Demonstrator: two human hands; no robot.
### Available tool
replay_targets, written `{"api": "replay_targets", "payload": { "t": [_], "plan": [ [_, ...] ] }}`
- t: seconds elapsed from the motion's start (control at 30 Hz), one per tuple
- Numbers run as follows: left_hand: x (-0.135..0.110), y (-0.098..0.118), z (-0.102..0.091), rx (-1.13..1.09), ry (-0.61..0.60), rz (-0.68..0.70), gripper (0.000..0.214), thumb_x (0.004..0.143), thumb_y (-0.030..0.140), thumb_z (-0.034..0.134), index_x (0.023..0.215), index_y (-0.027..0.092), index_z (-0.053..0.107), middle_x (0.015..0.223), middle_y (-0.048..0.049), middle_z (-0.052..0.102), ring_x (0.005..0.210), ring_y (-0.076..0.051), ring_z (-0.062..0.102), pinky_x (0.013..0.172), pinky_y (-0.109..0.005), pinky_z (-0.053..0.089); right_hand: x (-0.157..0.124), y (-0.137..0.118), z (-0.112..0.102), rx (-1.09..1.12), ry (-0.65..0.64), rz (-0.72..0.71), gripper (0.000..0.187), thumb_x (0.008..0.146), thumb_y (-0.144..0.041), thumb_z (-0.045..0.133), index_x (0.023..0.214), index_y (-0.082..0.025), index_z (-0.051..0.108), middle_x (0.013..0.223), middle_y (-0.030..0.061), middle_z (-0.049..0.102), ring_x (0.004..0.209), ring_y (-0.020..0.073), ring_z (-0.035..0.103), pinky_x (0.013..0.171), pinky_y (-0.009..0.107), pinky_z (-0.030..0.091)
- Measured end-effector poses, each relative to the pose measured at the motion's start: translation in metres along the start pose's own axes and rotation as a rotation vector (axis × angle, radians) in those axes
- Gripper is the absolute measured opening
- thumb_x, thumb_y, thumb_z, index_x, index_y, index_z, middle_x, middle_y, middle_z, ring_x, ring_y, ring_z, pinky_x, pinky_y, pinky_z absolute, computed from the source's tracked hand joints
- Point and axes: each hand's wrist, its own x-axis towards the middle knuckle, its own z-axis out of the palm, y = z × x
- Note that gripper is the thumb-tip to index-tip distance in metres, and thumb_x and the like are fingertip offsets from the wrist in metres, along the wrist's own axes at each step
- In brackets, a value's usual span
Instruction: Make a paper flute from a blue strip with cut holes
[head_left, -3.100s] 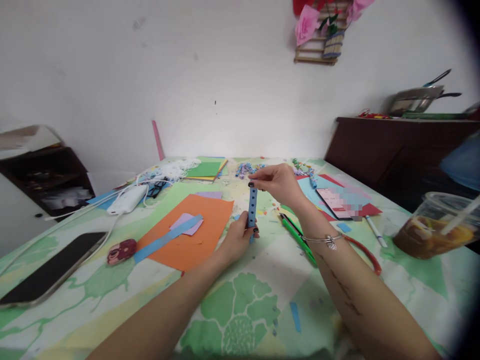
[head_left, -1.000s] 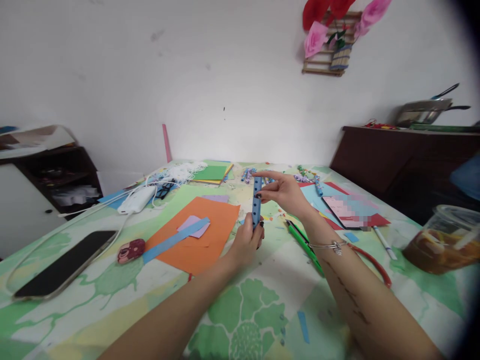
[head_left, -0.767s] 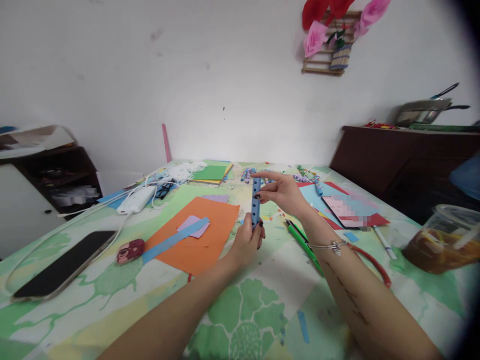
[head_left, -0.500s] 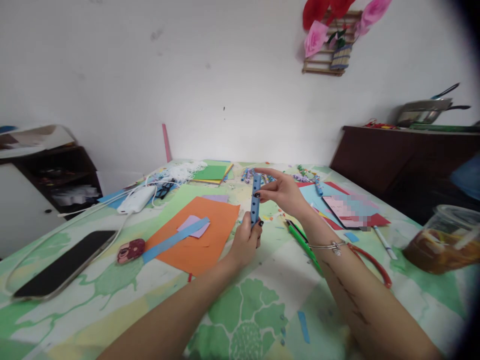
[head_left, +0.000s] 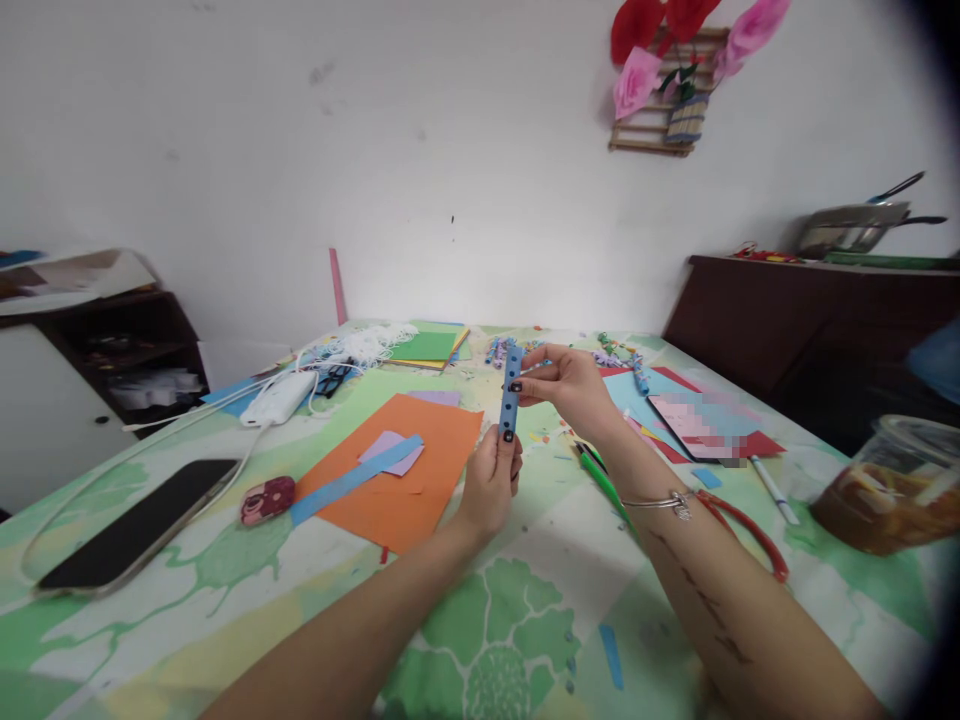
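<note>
I hold a narrow blue paper strip with dark dots upright above the table. My left hand pinches its lower end between thumb and fingers. My right hand pinches the strip near its upper end, fingers curled in. A silver bracelet sits on my right wrist. Under and left of the hands lies an orange paper sheet with a long blue strip and a lilac scrap on it.
A black phone and a small red case lie at the left, a white power bank with cables behind. A green pen, red-handled scissors, a blurred card and a plastic drink cup sit at the right.
My right fingers, earlier stretched out along the strip's top, have curled into a pinch. My left hand has slid slightly down the strip. The view shifted a little.
</note>
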Motion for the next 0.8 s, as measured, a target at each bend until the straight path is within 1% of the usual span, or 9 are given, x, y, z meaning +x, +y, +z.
{"api": "replay_targets", "payload": {
  "t": [0.13, 0.23, 0.33, 0.57, 0.63, 0.7, 0.8],
  "plan": [
    [-0.002, 0.000, 0.001, -0.002, 0.010, -0.007, 0.046, 0.079, 0.066, 0.043, 0.073, 0.020, 0.036, 0.054, 0.0089, 0.028, 0.040, -0.004, 0.023, 0.037, -0.017, 0.018, -0.001, 0.000, 0.004, -0.043, 0.036, -0.044, 0.034, 0.058, -0.035, 0.079, 0.080, -0.015, 0.061, 0.066, 0.0046, 0.072, 0.061, 0.0193, 0.069, 0.059, 0.032, 0.058],
    [-0.003, 0.001, 0.001, 0.008, 0.021, 0.006, 0.045, 0.081, 0.064, 0.043, 0.073, 0.020, 0.036, 0.054, 0.0090, 0.028, 0.040, -0.004, 0.024, 0.037, -0.016, 0.018, -0.001, -0.001, 0.006, -0.043, 0.031, -0.064, 0.032, 0.058, -0.035, 0.079, 0.076, -0.014, 0.062, 0.066, 0.0047, 0.072, 0.061, 0.0188, 0.069, 0.058, 0.030, 0.058],
    [-0.004, 0.002, 0.001, 0.019, 0.024, 0.018, 0.044, 0.082, 0.062, 0.043, 0.073, 0.020, 0.037, 0.054, 0.0091, 0.028, 0.040, -0.004, 0.024, 0.036, -0.016, 0.019, -0.001, -0.001, 0.007, -0.029, 0.037, -0.064, 0.030, 0.056, -0.035, 0.080, 0.070, -0.014, 0.062, 0.063, 0.0041, 0.070, 0.061, 0.0184, 0.068, 0.057, 0.029, 0.058],
    [-0.005, 0.001, 0.001, -0.013, 0.012, 0.016, 0.044, 0.081, 0.063, 0.044, 0.071, 0.021, 0.035, 0.052, 0.0097, 0.029, 0.037, -0.003, 0.025, 0.033, -0.015, 0.021, 0.001, 0.004, 0.009, -0.023, 0.087, -0.050, 0.035, 0.052, -0.038, 0.081, 0.067, -0.014, 0.061, 0.061, 0.0033, 0.068, 0.057, 0.0177, 0.067, 0.055, 0.030, 0.058],
    [-0.005, 0.001, 0.000, -0.026, -0.005, 0.012, 0.045, 0.080, 0.064, 0.045, 0.071, 0.021, 0.035, 0.051, 0.0103, 0.030, 0.034, -0.003, 0.027, 0.033, -0.016, 0.026, 0.001, 0.005, 0.010, -0.026, 0.098, -0.045, 0.035, 0.052, -0.039, 0.081, 0.067, -0.014, 0.061, 0.060, 0.0030, 0.068, 0.056, 0.0173, 0.066, 0.055, 0.030, 0.057],
    [-0.005, 0.002, 0.000, -0.039, -0.034, 0.005, 0.045, 0.080, 0.064, 0.045, 0.071, 0.021, 0.035, 0.049, 0.0105, 0.033, 0.032, -0.004, 0.033, 0.034, -0.019, 0.034, 0.001, 0.005, 0.011, -0.033, 0.103, -0.037, 0.035, 0.052, -0.039, 0.080, 0.068, -0.014, 0.061, 0.060, 0.0031, 0.068, 0.056, 0.0171, 0.066, 0.054, 0.030, 0.057],
    [-0.004, 0.004, 0.001, -0.071, -0.083, -0.013, 0.045, 0.080, 0.063, 0.045, 0.072, 0.020, 0.037, 0.050, 0.0081, 0.043, 0.036, -0.009, 0.046, 0.043, -0.027, 0.047, 0.000, 0.004, 0.011, -0.055, 0.108, -0.026, 0.033, 0.054, -0.037, 0.080, 0.068, -0.014, 0.061, 0.059, 0.0033, 0.067, 0.054, 0.0167, 0.065, 0.053, 0.030, 0.057]
  ]
}}
